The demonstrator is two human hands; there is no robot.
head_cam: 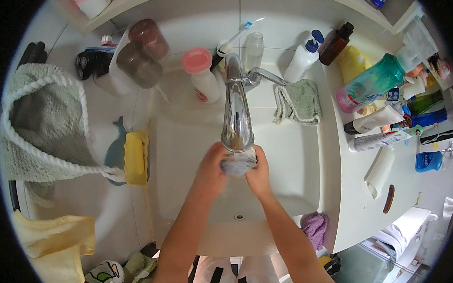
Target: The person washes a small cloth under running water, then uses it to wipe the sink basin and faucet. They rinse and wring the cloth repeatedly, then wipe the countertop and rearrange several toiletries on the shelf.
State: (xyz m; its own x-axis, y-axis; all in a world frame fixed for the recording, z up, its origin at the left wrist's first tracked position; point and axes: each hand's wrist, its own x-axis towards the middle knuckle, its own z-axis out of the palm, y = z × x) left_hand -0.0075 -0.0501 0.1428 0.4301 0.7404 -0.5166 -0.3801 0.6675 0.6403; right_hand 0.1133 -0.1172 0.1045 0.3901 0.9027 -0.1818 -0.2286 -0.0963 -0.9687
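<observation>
Both hands are over the white sink basin [288, 157], just below the mouth of the chrome faucet [236, 114]. Between them is a bunched grey-and-white cloth [238, 163], slightly blurred. My left hand [213, 157] grips its left side, and my right hand [258, 164] grips its right side. The faucet hides the upper part of the cloth. A folded green washcloth [298, 102] lies on the sink's back right corner, near the faucet lever [268, 76].
Behind the faucet stand a pink-capped bottle [201, 76] and a white pump bottle [302, 60]. A yellow soap bar [137, 158] sits at the left wall. Tubes and bottles crowd the right counter [351, 212], beside a brown comb [388, 199]. A purple cloth [314, 230] hangs lower right.
</observation>
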